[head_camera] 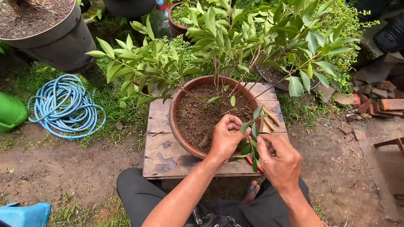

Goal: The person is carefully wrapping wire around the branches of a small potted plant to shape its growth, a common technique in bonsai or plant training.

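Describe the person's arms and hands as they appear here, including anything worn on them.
Both forearms are bare from elbow to wrist, with no sleeves showing. The left hand and right hand wear no gloves, and no rings, watch or bracelet can be made out. The fingers look lean, with short nails. Below the arms, the person wears dark trousers.

Blue hose point(63, 107) coiled on grass, far left of the hands. Green watering can point(11, 111) just beyond it at frame edge. Big dark pot point(50, 31) with soil up-left, well apart from the hands. Second potted plant point(286, 77) behind and right of the hands, beside the wooden worktop point(162, 155). Broken bricks point(381, 103) far right on bare dirt. Green bottle point(160, 21) at top, behind the foliage. Blue container point(23, 213) bottom-left corner.
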